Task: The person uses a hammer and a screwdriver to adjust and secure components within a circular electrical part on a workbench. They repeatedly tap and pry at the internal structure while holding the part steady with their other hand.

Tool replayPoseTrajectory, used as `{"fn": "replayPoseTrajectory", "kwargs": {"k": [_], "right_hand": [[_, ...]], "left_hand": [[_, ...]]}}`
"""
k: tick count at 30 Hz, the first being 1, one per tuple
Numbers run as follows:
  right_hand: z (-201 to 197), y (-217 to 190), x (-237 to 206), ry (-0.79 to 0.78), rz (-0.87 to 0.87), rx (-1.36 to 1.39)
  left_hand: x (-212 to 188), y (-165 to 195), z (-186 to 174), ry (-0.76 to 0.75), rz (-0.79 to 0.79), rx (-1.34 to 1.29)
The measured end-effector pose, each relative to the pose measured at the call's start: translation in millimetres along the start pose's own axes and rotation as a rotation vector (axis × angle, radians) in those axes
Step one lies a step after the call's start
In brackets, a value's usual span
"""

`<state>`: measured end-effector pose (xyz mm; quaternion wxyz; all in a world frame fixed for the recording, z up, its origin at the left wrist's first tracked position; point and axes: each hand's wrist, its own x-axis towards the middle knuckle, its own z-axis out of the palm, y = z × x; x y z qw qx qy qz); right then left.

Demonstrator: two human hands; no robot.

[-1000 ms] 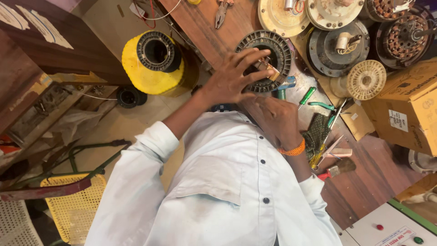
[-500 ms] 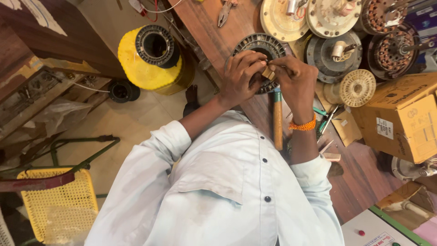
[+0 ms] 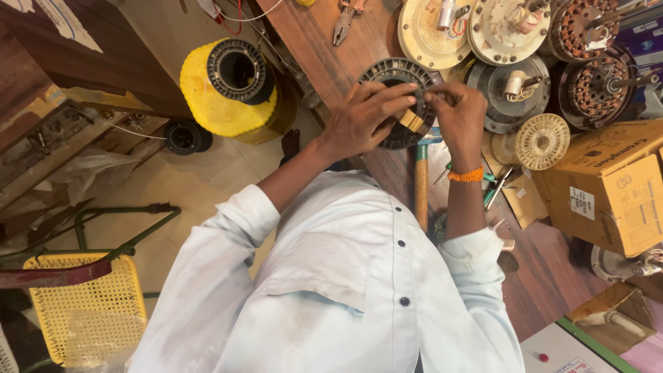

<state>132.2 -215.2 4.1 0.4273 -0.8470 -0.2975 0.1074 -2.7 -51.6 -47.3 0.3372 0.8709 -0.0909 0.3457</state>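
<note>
Gripping round dark stator (image 3: 387, 76), left hand (image 3: 362, 117), right hand (image 3: 459, 114)

A cluttered workshop corner, seen from above.

A dark wooden workbench (image 3: 324, 55) runs across the top, beside a pale tiled floor (image 3: 166, 186). A yellow cane-seat chair (image 3: 83, 311) with a green metal frame stands at lower left, with crumpled clear plastic (image 3: 76, 169) lying near it. A brown wooden cabinet (image 3: 76, 55) fills the upper left corner. Soft, even light falls over everything.
</note>
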Motion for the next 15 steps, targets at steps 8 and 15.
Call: {"fn": "replayPoseTrajectory", "kwargs": {"k": [8,15], "right_hand": [[-21,18,-49,0.027,0.262,0.161],[-32,-16,-77,-0.008,0.189,0.187]], "left_hand": [[27,-5,-25,-0.256,-0.001,-0.013],[50,-25,-31,-0.537,-0.159,-0.246]]}}
